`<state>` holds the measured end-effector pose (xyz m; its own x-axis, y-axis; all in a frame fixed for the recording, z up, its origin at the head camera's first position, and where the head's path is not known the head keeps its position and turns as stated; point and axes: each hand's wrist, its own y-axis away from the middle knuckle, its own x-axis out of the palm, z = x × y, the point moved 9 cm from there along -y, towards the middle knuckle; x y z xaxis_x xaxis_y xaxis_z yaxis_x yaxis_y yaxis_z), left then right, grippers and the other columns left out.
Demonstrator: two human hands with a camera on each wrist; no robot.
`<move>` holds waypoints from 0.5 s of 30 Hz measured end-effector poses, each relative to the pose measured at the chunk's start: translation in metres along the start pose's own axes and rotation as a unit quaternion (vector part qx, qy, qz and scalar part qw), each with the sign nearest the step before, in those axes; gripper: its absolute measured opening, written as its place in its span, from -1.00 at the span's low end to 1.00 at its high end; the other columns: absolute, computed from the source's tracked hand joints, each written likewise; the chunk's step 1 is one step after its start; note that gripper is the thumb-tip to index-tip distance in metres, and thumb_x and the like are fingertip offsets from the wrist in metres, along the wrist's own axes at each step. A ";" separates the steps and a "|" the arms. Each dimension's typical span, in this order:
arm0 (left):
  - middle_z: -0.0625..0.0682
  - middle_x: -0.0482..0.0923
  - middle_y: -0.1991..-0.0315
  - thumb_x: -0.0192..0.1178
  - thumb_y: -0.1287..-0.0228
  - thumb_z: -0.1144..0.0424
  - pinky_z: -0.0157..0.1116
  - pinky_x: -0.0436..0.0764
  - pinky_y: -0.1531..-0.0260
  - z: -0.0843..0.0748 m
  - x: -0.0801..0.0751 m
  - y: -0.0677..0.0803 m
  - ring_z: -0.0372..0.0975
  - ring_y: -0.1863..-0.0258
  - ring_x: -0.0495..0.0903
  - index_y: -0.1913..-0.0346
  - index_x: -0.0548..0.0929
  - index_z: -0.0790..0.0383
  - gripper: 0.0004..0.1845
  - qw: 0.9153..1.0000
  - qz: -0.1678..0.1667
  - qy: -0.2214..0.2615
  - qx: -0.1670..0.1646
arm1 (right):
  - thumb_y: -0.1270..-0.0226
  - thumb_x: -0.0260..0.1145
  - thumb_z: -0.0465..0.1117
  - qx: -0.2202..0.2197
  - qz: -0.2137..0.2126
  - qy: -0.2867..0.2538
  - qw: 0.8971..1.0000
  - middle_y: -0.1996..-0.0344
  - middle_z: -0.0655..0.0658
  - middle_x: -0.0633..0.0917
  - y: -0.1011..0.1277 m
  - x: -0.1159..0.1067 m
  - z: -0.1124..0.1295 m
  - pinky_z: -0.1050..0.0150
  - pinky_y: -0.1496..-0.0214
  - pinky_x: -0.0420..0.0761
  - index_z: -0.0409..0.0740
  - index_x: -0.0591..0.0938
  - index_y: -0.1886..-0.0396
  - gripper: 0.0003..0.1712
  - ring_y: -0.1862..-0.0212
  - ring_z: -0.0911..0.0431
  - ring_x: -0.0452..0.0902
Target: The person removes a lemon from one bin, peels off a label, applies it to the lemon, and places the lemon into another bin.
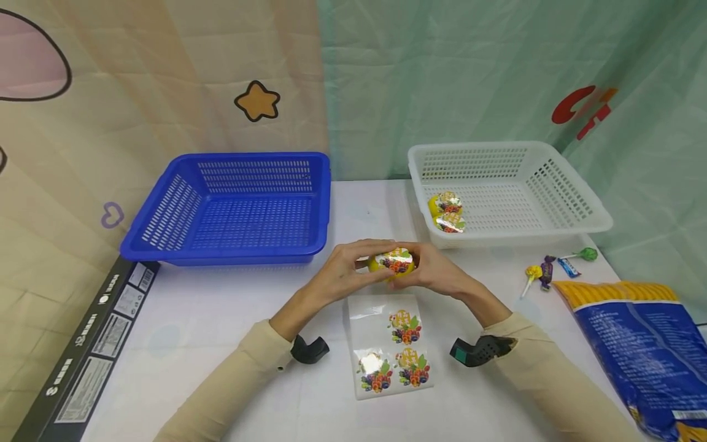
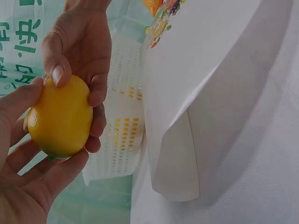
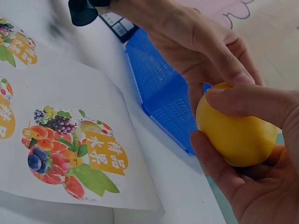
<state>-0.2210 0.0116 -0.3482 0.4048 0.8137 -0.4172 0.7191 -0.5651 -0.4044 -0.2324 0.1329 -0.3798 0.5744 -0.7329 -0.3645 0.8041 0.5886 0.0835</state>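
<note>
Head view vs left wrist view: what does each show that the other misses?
Head only: the blue basket, the lollipops, the snack bag, and the sticker on the lemon.
Left wrist only: the lemon's bare yellow underside and a curled-up corner of the sticker sheet.
Both: left hand and right hand gripping the lemon, and the white basket.

Yellow lemon [image 1: 391,265]; blue basket [image 1: 232,205]; white basket [image 1: 508,190]; fruit-print stickers [image 1: 393,350].
</note>
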 end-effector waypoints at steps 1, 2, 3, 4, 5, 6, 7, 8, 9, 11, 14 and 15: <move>0.03 0.55 -0.23 0.40 -0.19 0.31 -0.32 0.63 0.01 0.000 0.000 0.000 -0.18 -0.20 0.52 -0.22 0.62 0.21 -0.50 1.000 -0.005 0.008 -0.002 | -0.11 0.51 -0.20 0.001 0.000 0.003 1.000 0.11 -0.10 0.71 0.000 -0.001 0.001 0.22 0.21 0.62 -0.14 0.45 -0.36 -0.21 0.21 -0.01 0.58; 0.03 0.55 -0.22 0.41 -0.18 0.32 -0.31 0.64 0.02 0.000 -0.001 0.000 -0.18 -0.19 0.53 -0.21 0.62 0.21 -0.50 1.000 -0.009 0.018 -0.003 | -0.11 0.51 -0.19 0.003 0.001 0.005 1.000 0.12 -0.09 0.71 0.000 -0.001 0.002 0.22 0.21 0.62 -0.13 0.45 -0.37 -0.21 0.21 0.00 0.59; 0.04 0.56 -0.21 0.43 -0.16 0.32 -0.31 0.64 0.03 -0.001 -0.001 0.000 -0.17 -0.18 0.54 -0.20 0.63 0.22 -0.50 1.000 -0.014 0.025 -0.002 | -0.12 0.51 -0.18 0.002 0.002 0.007 1.000 0.12 -0.08 0.72 0.001 -0.001 0.003 0.22 0.20 0.61 -0.13 0.45 -0.37 -0.21 0.20 0.00 0.58; 0.04 0.57 -0.20 0.44 -0.15 0.32 -0.31 0.65 0.05 -0.001 -0.002 0.000 -0.17 -0.16 0.54 -0.19 0.64 0.23 -0.50 0.999 -0.018 0.028 -0.002 | -0.12 0.51 -0.18 0.003 0.002 0.010 1.000 0.12 -0.07 0.72 0.001 -0.002 0.004 0.22 0.20 0.61 -0.12 0.45 -0.37 -0.21 0.20 0.00 0.58; 0.04 0.58 -0.18 0.44 -0.14 0.33 -0.29 0.65 0.05 -0.002 -0.003 0.000 -0.16 -0.15 0.56 -0.18 0.64 0.24 -0.50 0.999 -0.022 0.031 0.000 | -0.12 0.51 -0.17 0.004 0.003 0.011 1.000 0.13 -0.06 0.73 0.001 -0.002 0.005 0.22 0.20 0.61 -0.11 0.44 -0.37 -0.21 0.19 0.01 0.58; 0.05 0.59 -0.17 0.45 -0.12 0.34 -0.28 0.66 0.06 -0.003 -0.003 -0.001 -0.15 -0.13 0.57 -0.17 0.65 0.25 -0.51 0.999 -0.026 0.033 0.003 | -0.12 0.50 -0.18 0.004 0.006 0.008 1.000 0.14 -0.07 0.73 0.001 -0.002 0.006 0.22 0.18 0.62 -0.11 0.44 -0.38 -0.21 0.19 0.00 0.59; 0.06 0.60 -0.15 0.46 -0.11 0.34 -0.27 0.66 0.06 -0.005 -0.005 -0.001 -0.13 -0.12 0.58 -0.16 0.66 0.26 -0.51 0.999 -0.030 0.034 0.006 | -0.13 0.50 -0.19 0.003 0.008 0.007 1.000 0.14 -0.07 0.73 0.001 -0.001 0.007 0.22 0.18 0.62 -0.12 0.43 -0.38 -0.21 0.18 0.00 0.60; 0.07 0.61 -0.14 0.46 -0.10 0.35 -0.25 0.67 0.07 -0.007 -0.006 -0.002 -0.12 -0.11 0.58 -0.15 0.66 0.27 -0.51 0.999 -0.033 0.034 0.010 | -0.13 0.50 -0.19 0.001 0.011 0.008 1.000 0.15 -0.08 0.73 0.001 -0.001 0.008 0.23 0.18 0.63 -0.11 0.43 -0.38 -0.21 0.20 0.01 0.60; 0.07 0.62 -0.14 0.47 -0.08 0.35 -0.25 0.67 0.07 -0.008 -0.006 -0.002 -0.11 -0.11 0.59 -0.14 0.66 0.29 -0.51 0.999 -0.034 0.031 0.014 | -0.14 0.50 -0.20 -0.001 0.013 0.010 1.000 0.15 -0.09 0.73 0.001 -0.001 0.008 0.24 0.20 0.63 -0.12 0.42 -0.38 -0.21 0.21 0.02 0.61; 0.07 0.63 -0.12 0.47 -0.07 0.35 -0.24 0.68 0.08 -0.010 -0.008 -0.003 -0.12 -0.11 0.59 -0.13 0.67 0.28 -0.51 0.999 -0.038 0.028 0.016 | -0.15 0.50 -0.20 -0.006 0.021 0.016 1.000 0.09 -0.11 0.71 0.001 -0.001 0.010 0.24 0.25 0.61 -0.11 0.38 -0.41 -0.18 0.26 0.02 0.59; 0.06 0.64 -0.12 0.49 -0.05 0.34 -0.28 0.68 0.10 -0.010 -0.010 -0.004 -0.16 -0.11 0.59 -0.11 0.68 0.28 -0.51 0.999 -0.041 0.020 0.012 | -0.16 0.50 -0.16 -0.015 0.027 0.037 0.999 -0.21 -0.13 0.56 0.005 -0.006 0.012 0.16 0.05 0.63 -0.12 0.29 -0.48 -0.09 0.02 0.01 0.57; 0.05 0.64 -0.11 0.49 -0.06 0.34 -0.30 0.67 0.10 -0.010 -0.010 -0.005 -0.17 -0.10 0.60 -0.11 0.68 0.27 -0.51 0.999 -0.042 0.019 0.011 | -0.17 0.49 -0.16 -0.017 0.029 0.039 0.999 -0.30 -0.14 0.49 0.007 -0.010 0.013 0.11 -0.06 0.61 -0.14 0.26 -0.49 -0.07 -0.09 -0.02 0.54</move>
<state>-0.2226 0.0074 -0.3338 0.3653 0.8623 -0.3507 0.7389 -0.4978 -0.4542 -0.2306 0.1392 -0.3633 0.6051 -0.6694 -0.4311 0.7636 0.6412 0.0761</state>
